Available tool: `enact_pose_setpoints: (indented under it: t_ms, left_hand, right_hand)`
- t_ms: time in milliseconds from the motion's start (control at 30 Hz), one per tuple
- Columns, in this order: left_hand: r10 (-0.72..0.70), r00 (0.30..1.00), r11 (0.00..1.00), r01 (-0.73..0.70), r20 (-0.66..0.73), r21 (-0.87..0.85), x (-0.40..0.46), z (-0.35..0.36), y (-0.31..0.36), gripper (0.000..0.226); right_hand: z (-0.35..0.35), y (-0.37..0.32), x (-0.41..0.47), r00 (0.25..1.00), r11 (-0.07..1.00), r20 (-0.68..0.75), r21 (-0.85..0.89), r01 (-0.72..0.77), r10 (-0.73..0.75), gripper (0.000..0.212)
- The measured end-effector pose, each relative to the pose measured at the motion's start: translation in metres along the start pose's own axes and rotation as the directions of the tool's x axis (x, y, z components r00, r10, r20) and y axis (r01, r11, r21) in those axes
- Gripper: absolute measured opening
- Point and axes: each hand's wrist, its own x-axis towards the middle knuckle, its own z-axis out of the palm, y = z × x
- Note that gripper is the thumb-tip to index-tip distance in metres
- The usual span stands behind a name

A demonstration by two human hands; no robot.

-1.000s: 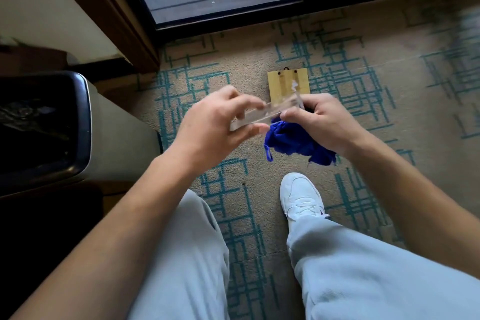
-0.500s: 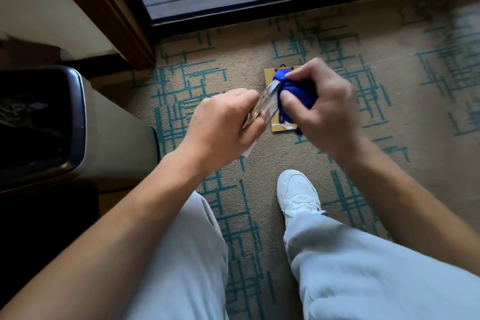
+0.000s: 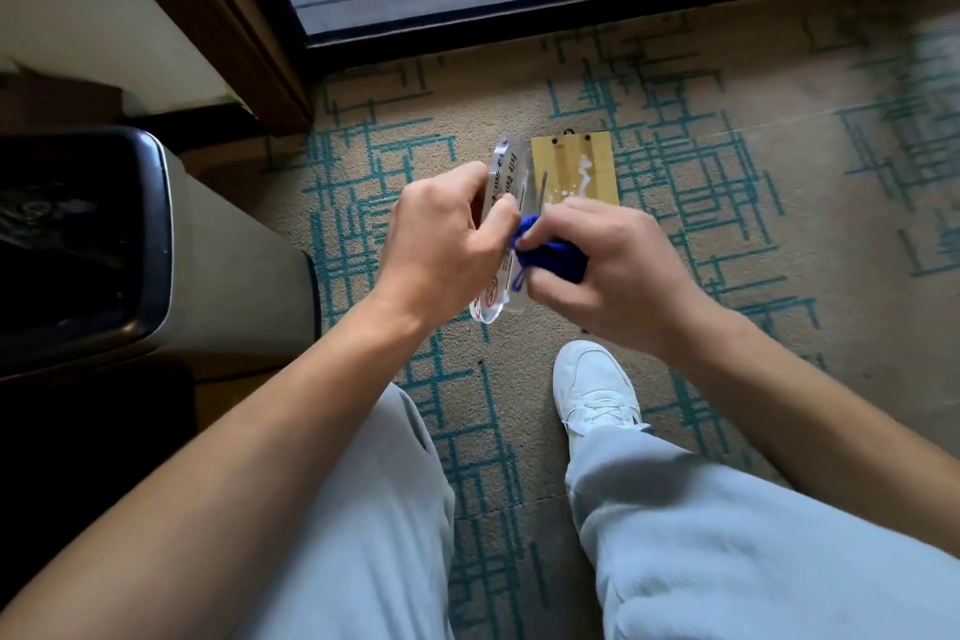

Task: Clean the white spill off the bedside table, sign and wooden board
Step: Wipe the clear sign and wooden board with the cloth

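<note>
Our right hand [image 3: 597,265], clenched on the cloth [image 3: 550,257], has slid back down the sign [image 3: 501,234], which our left hand [image 3: 447,244] grips and has turned lengthwise away from us. Just beyond our right knuckles the board [image 3: 574,169] lies on the carpet, streaked white, so it still awaits wiping.

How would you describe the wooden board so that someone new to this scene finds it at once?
Look at the patterned carpet below the dark window frame. Just beyond the hands lies the board, flat on the carpet. It is the only yellow wooden rectangle, with white streaks and two small holes on its far edge.
</note>
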Motion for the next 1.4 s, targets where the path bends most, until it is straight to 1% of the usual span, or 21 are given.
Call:
enact_pose_setpoints:
  t_ms: [33,67,167,233,333,400,467,567,633,667,700,733,833,933,967,1000,1067,1133,1200,1300,1400]
  left_hand:
    - [-0.017,1.0,1.0,0.017,0.014,-0.002,0.001,-0.001,-0.001,0.036]
    - [-0.038,0.999,0.999,0.038,0.023,-0.007,0.003,-0.002,-0.003,0.04]
    - [-0.073,0.996,0.997,0.074,0.045,-0.009,0.005,-0.003,-0.006,0.043]
    - [-0.055,0.997,0.998,0.055,0.056,0.001,0.004,-0.002,-0.004,0.039]
    - [-0.015,0.999,0.997,0.019,0.048,-0.076,0.003,-0.001,-0.004,0.031]
    - [-0.021,0.998,0.99,0.028,0.056,-0.138,0.002,-0.003,-0.009,0.03]
    - [-0.045,0.997,0.983,0.056,0.068,-0.174,0.0,-0.006,-0.016,0.03]
    - [-0.022,0.99,0.982,0.047,0.14,-0.181,0.002,-0.011,-0.02,0.028]
    - [0.037,0.973,0.983,0.005,0.229,-0.181,0.004,-0.016,-0.02,0.023]
    - [0.064,0.963,0.983,-0.015,0.26,-0.185,0.004,-0.017,-0.02,0.021]
    - [0.085,0.955,0.979,-0.027,0.286,-0.202,0.004,-0.017,-0.02,0.021]
    - [0.102,0.947,0.973,-0.031,0.306,-0.228,0.004,-0.017,-0.019,0.021]
    - [0.131,0.931,0.957,-0.03,0.34,-0.287,0.007,-0.014,-0.017,0.028]
    - [0.112,0.916,0.944,0.023,0.385,-0.328,0.007,-0.015,-0.016,0.028]
    - [0.119,0.909,0.95,0.013,0.4,-0.311,0.006,-0.015,-0.016,0.028]
    - [0.131,0.902,0.961,-0.013,0.412,-0.278,0.005,-0.015,-0.015,0.028]
    - [0.156,0.892,0.974,-0.067,0.423,-0.218,0.004,-0.015,-0.012,0.03]
    - [0.166,0.887,0.973,-0.075,0.432,-0.219,0.005,-0.015,-0.009,0.031]
    - [0.133,0.897,0.969,-0.028,0.422,-0.247,0.007,-0.017,-0.014,0.033]
    - [0.026,0.934,0.968,0.066,0.356,-0.242,0.011,-0.021,-0.026,0.037]
    - [-0.046,0.952,0.96,0.127,0.304,-0.252,0.011,-0.018,-0.026,0.028]
  right_hand:
    - [-0.006,0.002,0.0,0.999,0.998,0.04,0.063,0.002,-0.005,0.02]
    - [-0.013,0.005,0.0,0.999,0.993,0.033,0.117,-0.019,0.016,0.019]
    - [-0.029,0.015,0.012,0.969,0.972,-0.18,0.197,-0.132,0.168,0.021]
    - [-0.029,0.022,0.023,0.936,0.946,-0.235,0.254,-0.201,0.262,0.026]
    - [-0.02,0.024,0.034,0.944,0.926,-0.158,0.297,-0.234,0.289,0.03]
    - [-0.014,0.022,0.03,0.96,0.921,-0.078,0.311,-0.233,0.27,0.026]
    - [-0.014,0.019,0.025,0.965,0.893,0.002,0.378,-0.244,0.263,0.021]
    - [-0.028,0.02,0.026,0.971,0.89,-0.021,0.405,-0.208,0.237,0.015]
    - [-0.047,0.03,0.037,0.927,0.787,-0.069,0.553,-0.273,0.369,0.016]
    - [-0.057,0.036,0.044,0.898,0.702,-0.025,0.633,-0.326,0.44,0.018]
    - [-0.065,0.042,0.049,0.878,0.627,0.063,0.676,-0.387,0.475,0.021]
    - [-0.07,0.046,0.053,0.867,0.581,0.17,0.68,-0.448,0.469,0.024]
    - [-0.063,0.045,0.055,0.816,0.493,0.463,0.65,-0.578,0.346,0.032]
    - [-0.055,0.038,0.051,0.693,0.272,0.675,0.638,-0.72,0.251,0.04]
    - [-0.053,0.038,0.049,0.66,0.238,0.717,0.617,-0.75,0.224,0.041]
    - [-0.053,0.039,0.046,0.634,0.241,0.744,0.589,-0.771,0.211,0.043]
    - [-0.054,0.042,0.043,0.608,0.312,0.764,0.537,-0.784,0.213,0.047]
    - [-0.059,0.046,0.042,0.625,0.379,0.753,0.528,-0.76,0.205,0.045]
    - [-0.067,0.052,0.039,0.686,0.34,0.704,0.609,-0.717,0.185,0.036]
    - [-0.073,0.063,0.032,0.816,0.226,0.537,0.785,-0.576,0.215,0.031]
    - [-0.057,0.068,0.024,0.883,0.262,0.336,0.865,-0.427,0.329,0.023]
